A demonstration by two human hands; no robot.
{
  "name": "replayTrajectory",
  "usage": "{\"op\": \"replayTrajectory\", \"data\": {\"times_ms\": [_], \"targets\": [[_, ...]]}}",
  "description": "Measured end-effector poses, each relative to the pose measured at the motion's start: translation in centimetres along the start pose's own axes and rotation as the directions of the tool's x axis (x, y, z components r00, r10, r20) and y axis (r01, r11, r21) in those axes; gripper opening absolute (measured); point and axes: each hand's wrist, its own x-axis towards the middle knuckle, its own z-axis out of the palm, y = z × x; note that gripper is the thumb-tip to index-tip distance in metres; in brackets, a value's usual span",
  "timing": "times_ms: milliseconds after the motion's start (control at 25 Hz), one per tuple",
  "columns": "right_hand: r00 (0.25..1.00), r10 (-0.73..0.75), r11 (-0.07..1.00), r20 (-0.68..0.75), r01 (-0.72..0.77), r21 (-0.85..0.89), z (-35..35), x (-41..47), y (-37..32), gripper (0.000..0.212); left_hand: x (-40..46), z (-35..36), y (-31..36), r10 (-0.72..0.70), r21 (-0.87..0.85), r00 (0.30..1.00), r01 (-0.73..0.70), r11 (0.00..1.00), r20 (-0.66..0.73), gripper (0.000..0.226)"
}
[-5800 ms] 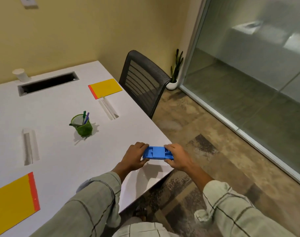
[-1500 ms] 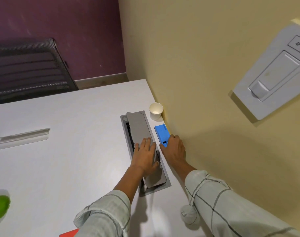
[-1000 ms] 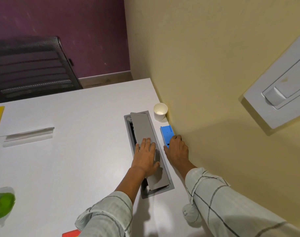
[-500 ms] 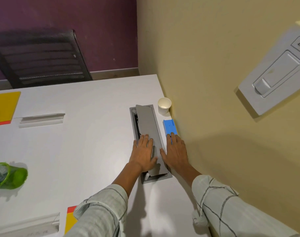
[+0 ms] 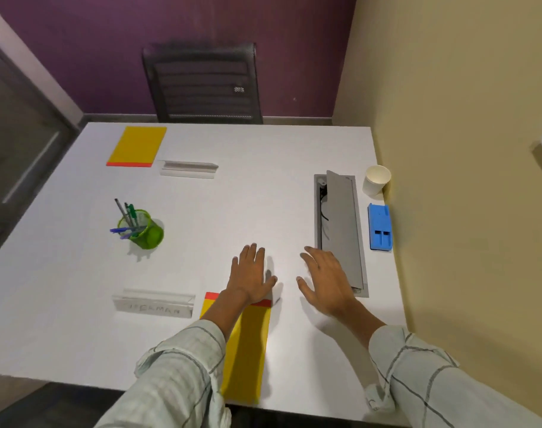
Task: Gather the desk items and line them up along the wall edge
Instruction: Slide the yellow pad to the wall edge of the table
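Over the desk (image 5: 263,196), hands spread, empty

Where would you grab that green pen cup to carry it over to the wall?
Wrap a hand round the green pen cup at its side wall, coming from the right: it stands upright, and its pens fan up and leftward, blocking the rim there.

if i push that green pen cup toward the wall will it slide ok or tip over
The green pen cup looks like light plastic, so it should slide easily on the smooth white desk. The pens lean out to one side, so a high push may tip it. Pushing low near its base seems safer.
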Motion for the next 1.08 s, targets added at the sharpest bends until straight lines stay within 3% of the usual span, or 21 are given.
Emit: {"op": "replayTrajectory", "data": {"times_ms": [240,520,720,880,1080], "targets": [[0.995,-0.06,0.994,0.081,0.052,0.093,2.8,-1.8,-8.2,0.055,-4.9,0.4,-5.9,-0.103,-0.069,0.994,0.105,0.992,0.028,0.077],[0.949,0.066,0.996,0.308,-0.083,0.043,6.1,-6.4,-14.3,0.068,-9.4,2.9,-9.6,-0.037,-0.014,0.981,0.04,0.999,0.188,0.076],[0.892,0.218,0.964,0.396,-0.26,0.056,7.4,-9.9,-17.2,0.068,-12.2,6.0,-10.8,0.023,0.043,0.952,-0.038,0.998,0.306,0.049],[0.831,0.359,0.866,0.425,-0.466,0.182,7.9,-11.3,-18.6,0.068,-13.7,7.1,-11.7,-0.082,0.01,0.955,0.083,0.997,0.286,0.041],[0.756,0.484,0.677,0.442,-0.643,0.359,8.1,-11.0,-19.1,0.066,-14.7,8.3,-11.2,-0.269,-0.128,0.926,0.311,0.942,0.264,0.058]]}}
